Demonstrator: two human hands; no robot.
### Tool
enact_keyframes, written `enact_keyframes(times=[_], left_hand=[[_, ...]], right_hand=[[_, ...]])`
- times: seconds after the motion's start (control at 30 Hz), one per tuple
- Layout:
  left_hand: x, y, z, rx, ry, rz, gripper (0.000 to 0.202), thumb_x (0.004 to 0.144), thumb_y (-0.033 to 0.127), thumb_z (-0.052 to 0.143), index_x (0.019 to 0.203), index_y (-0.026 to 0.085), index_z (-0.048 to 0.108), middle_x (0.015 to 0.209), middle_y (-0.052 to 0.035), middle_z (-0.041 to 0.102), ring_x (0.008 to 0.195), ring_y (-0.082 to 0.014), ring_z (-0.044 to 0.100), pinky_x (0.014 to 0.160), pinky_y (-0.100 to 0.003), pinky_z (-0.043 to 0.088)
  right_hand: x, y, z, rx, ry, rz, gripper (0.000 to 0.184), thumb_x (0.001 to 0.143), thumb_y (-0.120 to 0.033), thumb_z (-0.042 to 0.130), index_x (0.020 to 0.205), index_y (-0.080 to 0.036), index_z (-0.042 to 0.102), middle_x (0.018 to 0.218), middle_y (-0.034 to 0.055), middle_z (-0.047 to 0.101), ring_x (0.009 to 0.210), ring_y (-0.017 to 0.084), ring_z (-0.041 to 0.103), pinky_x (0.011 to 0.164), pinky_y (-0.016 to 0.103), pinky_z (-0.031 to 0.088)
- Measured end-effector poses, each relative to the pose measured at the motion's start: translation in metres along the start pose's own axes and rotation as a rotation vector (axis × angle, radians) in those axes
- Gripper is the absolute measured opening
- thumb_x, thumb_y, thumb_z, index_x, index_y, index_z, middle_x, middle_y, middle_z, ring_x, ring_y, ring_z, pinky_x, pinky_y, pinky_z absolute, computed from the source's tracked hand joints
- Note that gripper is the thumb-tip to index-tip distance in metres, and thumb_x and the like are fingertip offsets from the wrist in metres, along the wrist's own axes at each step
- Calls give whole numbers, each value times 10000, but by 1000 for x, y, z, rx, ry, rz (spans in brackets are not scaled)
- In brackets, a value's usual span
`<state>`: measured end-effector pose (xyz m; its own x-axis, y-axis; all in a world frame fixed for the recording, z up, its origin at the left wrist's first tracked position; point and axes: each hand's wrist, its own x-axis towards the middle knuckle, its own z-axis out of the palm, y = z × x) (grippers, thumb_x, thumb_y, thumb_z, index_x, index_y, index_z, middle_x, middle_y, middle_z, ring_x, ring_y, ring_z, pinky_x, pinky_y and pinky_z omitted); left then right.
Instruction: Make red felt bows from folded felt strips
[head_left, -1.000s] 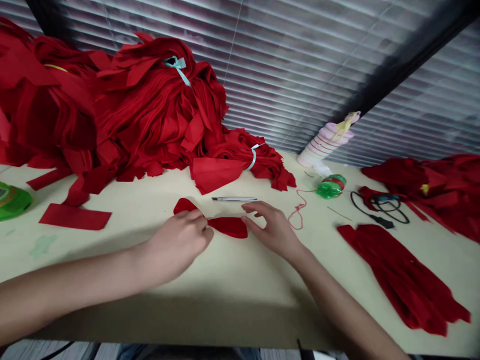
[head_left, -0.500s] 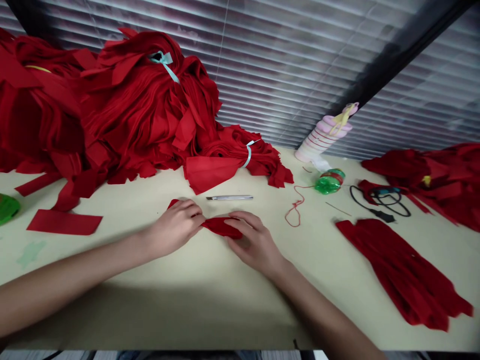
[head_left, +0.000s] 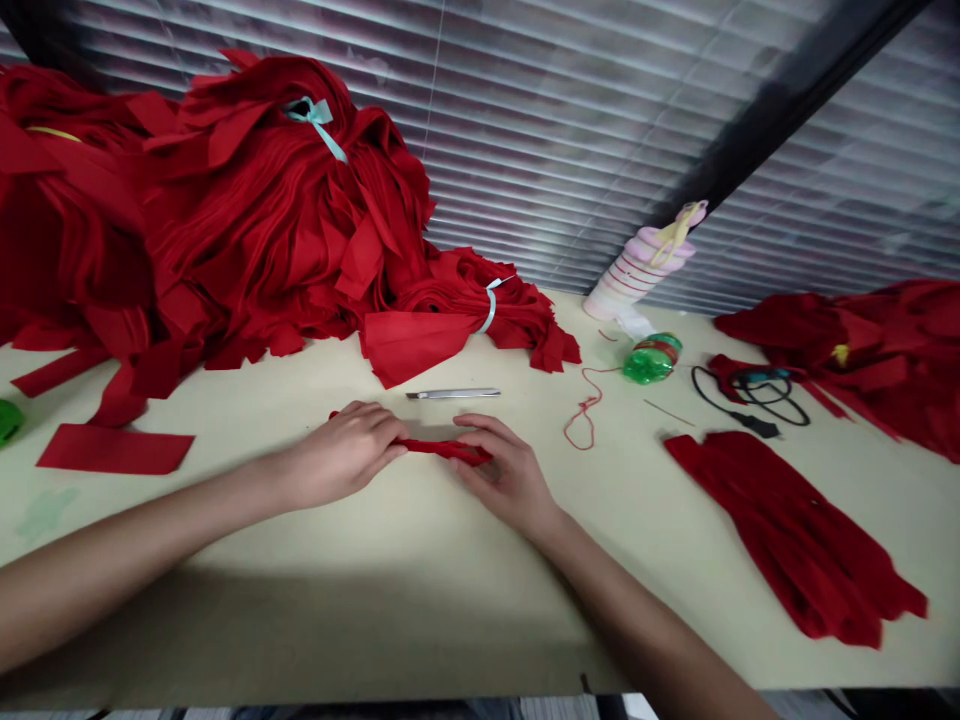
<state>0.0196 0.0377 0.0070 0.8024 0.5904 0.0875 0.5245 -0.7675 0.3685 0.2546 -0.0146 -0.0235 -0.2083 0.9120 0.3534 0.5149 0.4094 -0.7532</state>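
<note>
The red cloth piece (head_left: 426, 446) spans the gap between the two hands, a narrow strip just above the tabletop (head_left: 420, 570). The left hand (head_left: 358, 448), at its nine o'clock end, pinches it between thumb and bent fingers, and a small red tip shows past the knuckles at about ten o'clock. The right hand (head_left: 504, 468), at three o'clock, curves thumb and fingers about the other end, which sits inside the curl; whether they press on it, I cannot tell. A slim silver tool (head_left: 453, 394) lies near the strip at one o'clock; a red thread loop (head_left: 581, 420) is at two o'clock from the right hand.
</note>
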Motion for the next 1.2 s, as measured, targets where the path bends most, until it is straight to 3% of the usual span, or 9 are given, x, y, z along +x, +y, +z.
enact_keyframes(times=[0.1, 0.23, 0.43, 0.6, 0.77, 1.0, 1.2], left_hand=[[-2, 4, -14, -126, -64, -27, 253, 979, 306, 367, 1025, 190, 587, 872, -35, 607, 845, -175, 562, 748, -287, 431], [-4, 8, -22, -228, -114, -81, 255, 966, 318, 384, 988, 195, 606, 849, -25, 606, 817, -170, 552, 739, -289, 408], [-4, 16, -26, -424, -207, -222, 312, 945, 382, 392, 844, 178, 606, 654, 28, 533, 569, -101, 448, 533, -220, 352], [-3, 20, -28, -586, -305, -299, 350, 925, 446, 403, 890, 172, 618, 604, 49, 468, 506, -80, 387, 456, -188, 322], [-2, 10, -30, -652, -375, -307, 327, 861, 487, 518, 896, 185, 642, 679, 31, 541, 569, -95, 427, 512, -202, 344], [0, -4, -31, -755, -437, -393, 311, 827, 481, 564, 877, 186, 645, 732, 11, 589, 613, -109, 487, 562, -210, 388], [2, -14, -34, -812, -406, -456, 298, 793, 460, 610, 877, 177, 644, 750, 1, 624, 636, -117, 540, 548, -202, 410]], right_hand=[[1, -3, -2, 110, 6, 109, 112, 818, -308, 625, 794, -198, 620, 909, 78, 659, 850, 198, 639, 723, 312, 524], [1, -4, 0, 227, -32, 246, 167, 817, -347, 622, 765, -194, 576, 680, 15, 614, 583, 136, 567, 522, 250, 458], [-1, -13, 1, 347, -52, 354, 238, 739, -363, 699, 832, -201, 550, 741, 6, 612, 632, 135, 581, 558, 248, 469], [-2, -22, 3, 559, -119, 533, 409, 662, -314, 770, 976, -212, 527, 716, 1, 673, 602, 142, 623, 569, 258, 493], [-2, -23, 7, 653, -67, 605, 371, 655, -301, 774, 924, -194, 542, 641, -12, 669, 521, 122, 608, 556, 256, 488], [0, -22, 6, 613, -3, 599, 321, 626, -276, 784, 866, -194, 587, 652, -35, 631, 576, 105, 562, 555, 228, 433], [3, -22, 3, 607, 34, 604, 285, 637, -296, 761, 831, -191, 580, 708, -18, 626, 631, 124, 572, 598, 258, 438]])
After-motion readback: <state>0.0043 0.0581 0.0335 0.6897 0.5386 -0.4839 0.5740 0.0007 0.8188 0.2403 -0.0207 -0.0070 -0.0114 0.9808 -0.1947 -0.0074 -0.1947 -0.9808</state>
